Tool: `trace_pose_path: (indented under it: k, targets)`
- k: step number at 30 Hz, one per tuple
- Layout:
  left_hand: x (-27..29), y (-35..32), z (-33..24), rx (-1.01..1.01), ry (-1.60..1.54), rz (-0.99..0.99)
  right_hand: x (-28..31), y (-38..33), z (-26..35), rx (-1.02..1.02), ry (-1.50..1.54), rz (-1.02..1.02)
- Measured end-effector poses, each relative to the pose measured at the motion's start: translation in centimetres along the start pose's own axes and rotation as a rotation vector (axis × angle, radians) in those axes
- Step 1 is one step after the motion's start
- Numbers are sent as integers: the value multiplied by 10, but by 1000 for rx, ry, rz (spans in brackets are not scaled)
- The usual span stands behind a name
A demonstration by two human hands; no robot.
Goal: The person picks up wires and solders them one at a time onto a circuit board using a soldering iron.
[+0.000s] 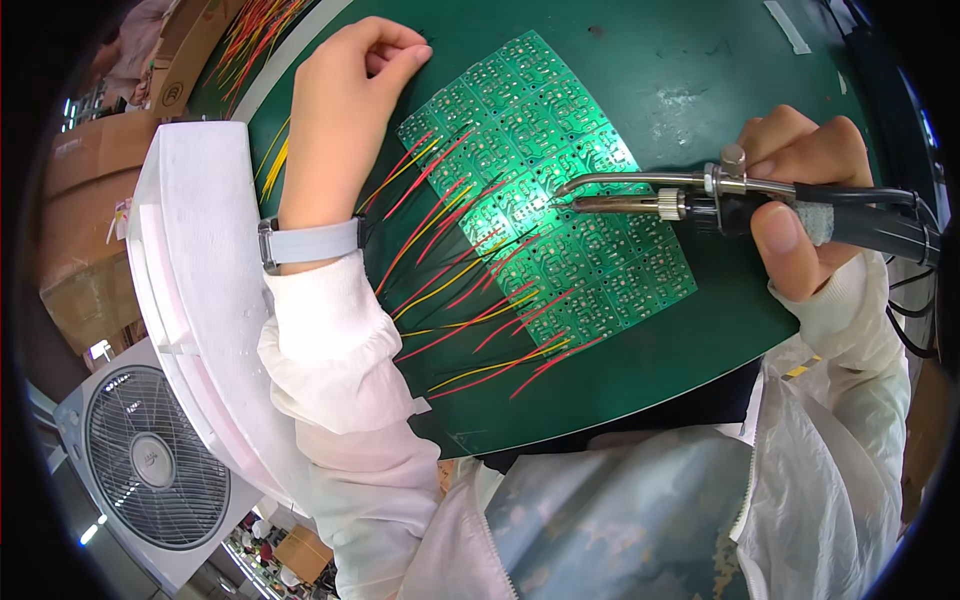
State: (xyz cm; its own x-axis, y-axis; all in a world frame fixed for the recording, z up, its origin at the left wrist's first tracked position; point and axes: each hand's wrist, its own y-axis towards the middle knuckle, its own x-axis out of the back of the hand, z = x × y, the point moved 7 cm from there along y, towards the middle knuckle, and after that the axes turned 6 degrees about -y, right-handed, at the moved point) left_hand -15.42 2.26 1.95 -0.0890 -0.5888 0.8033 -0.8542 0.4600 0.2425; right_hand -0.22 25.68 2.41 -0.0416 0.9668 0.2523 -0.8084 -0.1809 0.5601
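Observation:
A green panel of small circuit boards (560, 250) lies on a dark green mat (700, 330), with several red and yellow wires (470, 290) fanning out from it toward the lower left. My right hand (800, 190) grips a soldering iron (690, 205) whose tip and solder feed tube touch the brightly lit middle of the panel. My left hand (345, 100) rests on the mat just left of the panel, fingers curled loosely with the fingertips pressing down near the panel's upper left corner. A grey watch band (310, 243) circles that wrist.
A white foam tray (195, 270) stands along the mat's left edge. More red and yellow wires (255, 40) lie at the upper left beside cardboard boxes (90, 160). A white fan (150, 460) sits on the floor at the lower left. Black cables (915, 300) hang at the right.

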Motion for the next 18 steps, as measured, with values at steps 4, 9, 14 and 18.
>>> trace_pose_path:
  k: [4,9,14,18]
  targets:
    - [-2,7,10,87,7,17,6,-23,-14,-34,29,-216]
    - [-1,7,7,85,-9,43,9,-8,-6,8,5,68]
    - [-3,5,-10,-45,243,46,7,-7,-7,3,-35,60]
    - [18,-6,-34,-231,288,-105,3,-1,-2,51,30,12]
